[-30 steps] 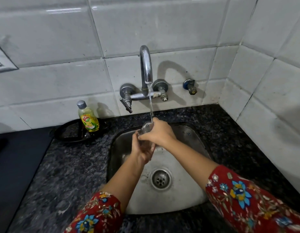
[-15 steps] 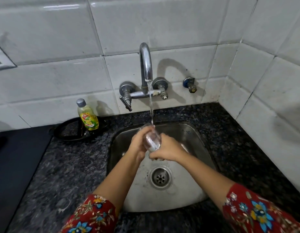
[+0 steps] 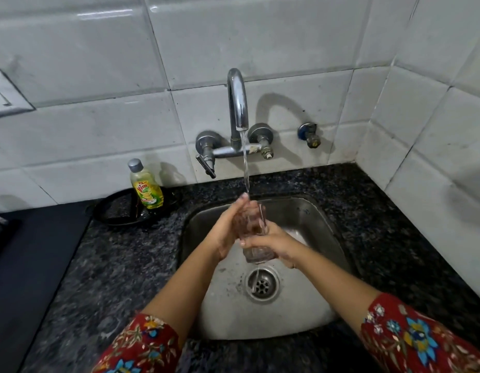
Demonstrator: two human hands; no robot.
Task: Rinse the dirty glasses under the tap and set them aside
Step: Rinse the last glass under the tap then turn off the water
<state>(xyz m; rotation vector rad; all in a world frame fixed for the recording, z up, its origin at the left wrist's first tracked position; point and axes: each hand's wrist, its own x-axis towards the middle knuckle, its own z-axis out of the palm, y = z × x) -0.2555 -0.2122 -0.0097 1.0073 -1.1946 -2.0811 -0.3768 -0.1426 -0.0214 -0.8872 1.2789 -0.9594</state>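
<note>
Head camera, looking down: the task is mid-rinse on one piece. A clear glass tumbler [image 3: 253,224] is held upright, leaning slightly, between both hands, above the steel sink [image 3: 327,219] and directly beneath the tap [image 3: 237,103], which is running.

The right hand [image 3: 273,244] grips the tumbler's lower half, thumb across the near side and fingers wrapped behind. The left hand [image 3: 228,230] lies along the tumbler's left side with fairly straight fingers pressed to the glass. Its fingertips [image 3: 244,196] reach the rim, where the stream [image 3: 245,168] lands. That looks like rubbing rather than holding.

Below the right hand, a thin thread of water falls from the tumbler's base toward the drain [image 3: 261,285].

What seems done: the tap is on and this tumbler is wet and being worked. What is left: finishing its rinse, tipping it out and setting it aside.

No other glass shows, dirty or rinsed, so how many are finished or waiting cannot be told. Well out beyond the left hand, a dish-soap bottle [image 3: 147,188] stands on a black tray [image 3: 112,211] on the granite counter [image 3: 112,265]. The counter on either side of the hands is a likely place to set it down.
</note>
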